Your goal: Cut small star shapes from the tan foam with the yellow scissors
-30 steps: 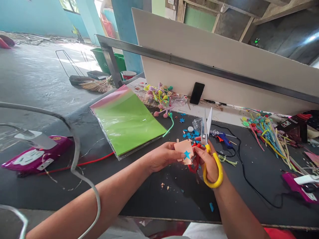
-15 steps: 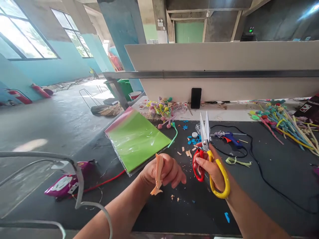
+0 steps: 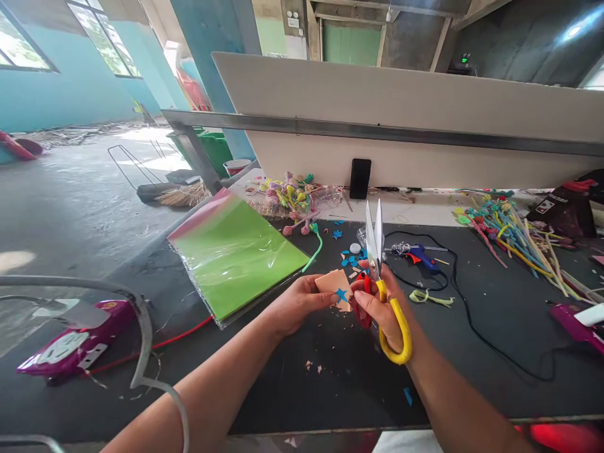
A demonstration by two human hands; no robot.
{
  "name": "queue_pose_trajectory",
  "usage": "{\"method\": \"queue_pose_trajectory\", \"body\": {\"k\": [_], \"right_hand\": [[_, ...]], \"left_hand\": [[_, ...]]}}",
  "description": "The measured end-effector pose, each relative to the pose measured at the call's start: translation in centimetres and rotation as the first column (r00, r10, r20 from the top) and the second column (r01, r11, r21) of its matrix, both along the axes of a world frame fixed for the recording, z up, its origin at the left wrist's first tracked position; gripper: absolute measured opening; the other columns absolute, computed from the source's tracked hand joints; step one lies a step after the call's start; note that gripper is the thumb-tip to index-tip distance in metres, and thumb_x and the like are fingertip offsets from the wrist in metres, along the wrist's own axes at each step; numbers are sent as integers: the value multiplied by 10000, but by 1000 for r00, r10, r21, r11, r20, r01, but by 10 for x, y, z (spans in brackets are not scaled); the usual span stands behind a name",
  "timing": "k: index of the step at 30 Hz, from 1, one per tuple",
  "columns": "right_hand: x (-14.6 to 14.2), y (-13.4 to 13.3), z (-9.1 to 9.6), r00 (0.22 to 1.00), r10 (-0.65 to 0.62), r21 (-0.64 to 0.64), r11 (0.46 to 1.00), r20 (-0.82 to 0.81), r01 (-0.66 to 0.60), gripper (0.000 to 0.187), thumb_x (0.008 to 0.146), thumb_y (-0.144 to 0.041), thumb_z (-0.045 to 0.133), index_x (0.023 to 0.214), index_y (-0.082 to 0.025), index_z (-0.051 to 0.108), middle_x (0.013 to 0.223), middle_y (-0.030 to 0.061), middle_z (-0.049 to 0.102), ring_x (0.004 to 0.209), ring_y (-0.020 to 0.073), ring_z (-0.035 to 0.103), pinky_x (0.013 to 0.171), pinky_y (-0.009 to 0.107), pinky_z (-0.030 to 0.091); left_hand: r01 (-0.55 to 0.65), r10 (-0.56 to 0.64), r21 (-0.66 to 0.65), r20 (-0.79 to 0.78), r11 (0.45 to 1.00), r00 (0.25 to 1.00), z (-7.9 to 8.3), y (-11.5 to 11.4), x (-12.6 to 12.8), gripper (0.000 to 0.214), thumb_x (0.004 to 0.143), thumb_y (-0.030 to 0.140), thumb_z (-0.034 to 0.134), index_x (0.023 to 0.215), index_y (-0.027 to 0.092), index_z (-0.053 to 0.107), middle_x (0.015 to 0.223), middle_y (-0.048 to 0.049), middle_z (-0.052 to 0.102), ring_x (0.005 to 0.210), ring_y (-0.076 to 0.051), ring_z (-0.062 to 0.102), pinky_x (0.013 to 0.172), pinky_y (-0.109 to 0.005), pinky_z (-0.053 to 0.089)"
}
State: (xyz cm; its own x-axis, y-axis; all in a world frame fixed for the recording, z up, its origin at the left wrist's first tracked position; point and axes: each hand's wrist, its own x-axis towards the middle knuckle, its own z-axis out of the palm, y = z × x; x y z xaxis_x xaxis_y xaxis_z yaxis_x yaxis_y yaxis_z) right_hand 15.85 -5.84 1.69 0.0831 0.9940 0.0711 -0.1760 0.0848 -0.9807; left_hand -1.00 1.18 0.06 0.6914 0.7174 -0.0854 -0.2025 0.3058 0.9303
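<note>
Between the thumb and fingers of my left hand is a folded stack of orange paper. A small blue star lies on its face, with my left thumb at its edge. My right hand holds scissors with one red and one yellow handle; their blades point up and stand slightly apart. The right fingertips come close to the paper's right edge; whether they touch it I cannot tell. Blue paper pieces and orange scraps lie on the dark table beyond and below my hands.
Green sheets in a clear sleeve lie at left, near a purple power strip. A blue glue gun with a black cord lies at right. Fuzzy coloured stems are heaped at back right. A phone leans against the white board.
The orange paper has turned from edge-on to face-on, showing the blue star. My hands have come together, the right one still holding the scissors. The view has shifted right.
</note>
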Motion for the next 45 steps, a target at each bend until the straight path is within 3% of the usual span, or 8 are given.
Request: {"method": "queue_pose_trajectory", "body": {"k": [7, 14, 24, 33, 45], "right_hand": [[-3, 5, -7, 999, -20, -34, 999, 46, 22, 506, 673, -224, 694, 1127, -304, 485, 726, -64, 544, 475, 61, 457, 404, 181, 360], [-5, 11, -13, 986, -114, -34, 992, 121, 119, 451, 628, -210, 680, 1047, -253, 518, 666, -74, 516, 489, 78, 454, 423, 202, 355], [-5, 13, -9, 980, -126, -91, 986, 156, 141, 439, 634, -265, 688, 1025, -241, 488, 678, -72, 543, 594, 122, 534, 588, 269, 459], [-3, 10, -9, 993, -29, -92, 995, 113, 39, 429, 688, -250, 631, 1085, -280, 472, 630, -99, 509, 427, 84, 468, 422, 216, 402], [0, 11, -12, 996, 4, -87, 996, 94, 4, 450, 659, -249, 660, 1072, -278, 485, 641, -98, 521, 425, 81, 477, 424, 212, 400]], "left_hand": [[-45, 49, 41, -94, 998, 994, -5, -1, 4, 346, 665, 257, 751, 961, 96, 673, 860, -75, 706, 738, -159, 617, 724, -263, 452], [-68, 77, 76, -123, 995, 989, -10, -3, 7, 325, 690, 263, 728, 968, 109, 664, 821, -46, 685, 701, -136, 588, 672, -240, 427], [-61, 64, 37, -70, 997, 995, -5, -6, 8, 345, 720, 308, 701, 1007, 124, 648, 883, -54, 681, 742, -144, 600, 707, -244, 438], [-111, 122, 86, -125, 990, 985, -8, -5, 10, 333, 673, 270, 721, 958, 111, 657, 820, -48, 686, 705, -151, 603, 670, -243, 442], [-100, 113, 85, -153, 991, 982, -5, -5, 8, 368, 653, 287, 735, 957, 91, 667, 819, -73, 692, 684, -166, 611, 653, -266, 455]]}}
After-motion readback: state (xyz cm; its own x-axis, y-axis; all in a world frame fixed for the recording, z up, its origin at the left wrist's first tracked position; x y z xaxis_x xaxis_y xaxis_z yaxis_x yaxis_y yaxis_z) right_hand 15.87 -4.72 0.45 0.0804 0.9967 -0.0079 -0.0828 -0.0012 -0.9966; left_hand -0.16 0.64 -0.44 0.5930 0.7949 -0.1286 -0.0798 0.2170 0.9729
